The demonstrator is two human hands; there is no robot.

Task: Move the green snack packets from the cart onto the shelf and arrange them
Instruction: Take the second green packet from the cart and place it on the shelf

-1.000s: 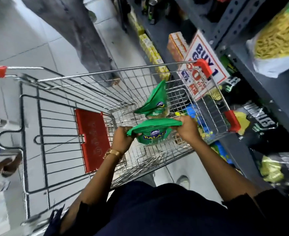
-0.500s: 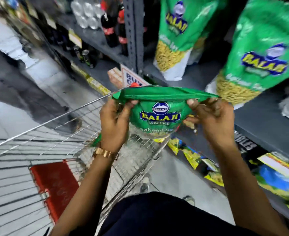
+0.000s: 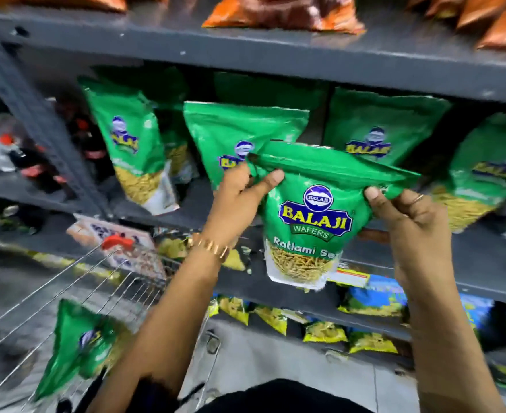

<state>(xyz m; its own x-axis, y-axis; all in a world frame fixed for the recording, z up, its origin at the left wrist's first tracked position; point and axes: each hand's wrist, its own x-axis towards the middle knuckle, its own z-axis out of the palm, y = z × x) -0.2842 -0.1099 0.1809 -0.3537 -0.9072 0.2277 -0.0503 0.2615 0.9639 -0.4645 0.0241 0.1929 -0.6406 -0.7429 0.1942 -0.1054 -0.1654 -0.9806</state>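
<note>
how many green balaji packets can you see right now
6: four standing on the shelf, one held in both hands, one in the cart. More may hide behind.

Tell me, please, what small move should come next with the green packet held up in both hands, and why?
Probably ease the held packet forward onto the shelf, into the gap between the standing green packets. Both the left hand and right hand pinch its top corners, and it hangs in front of the shelf edge, not resting on it. One more packet waits in the cart.
</note>
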